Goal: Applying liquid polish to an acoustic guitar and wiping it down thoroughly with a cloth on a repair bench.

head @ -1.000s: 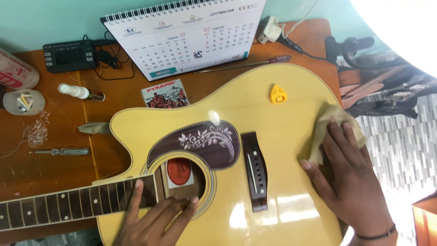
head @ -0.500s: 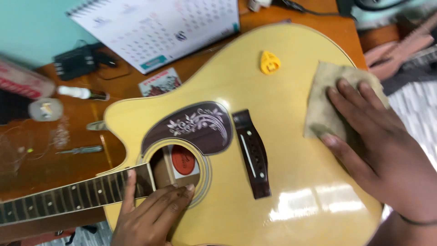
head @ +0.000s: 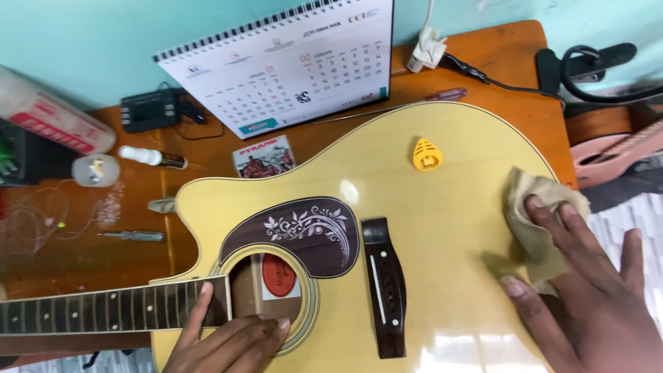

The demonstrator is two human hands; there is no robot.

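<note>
- The right hand (head: 594, 304) lies flat on a tan polishing cloth (head: 535, 221), fingers spread and pressing it against the lower bout of the yellow acoustic guitar (head: 442, 235); nothing is gripped, the cloth is only pinned under the fingertips.
- Half a second ago the cloth sat higher on the body, nearer the yellow pick-shaped tool (head: 427, 154); now it is at the guitar's edge — the wiping stroke has travelled outward, so that patch of the top looks covered.
- The left hand (head: 231, 338) has stayed at the soundhole (head: 273, 290), fingers loosely extended over the rim beside the end of the fretboard (head: 110, 309), steadying the body rather than holding anything.
- The guitar lies face up on the wooden table (head: 511, 62), without strings, its dark bridge (head: 385, 287) bare.
- Behind it stand a desk calendar (head: 283, 69) and a small screwdriver (head: 131, 235).
</note>
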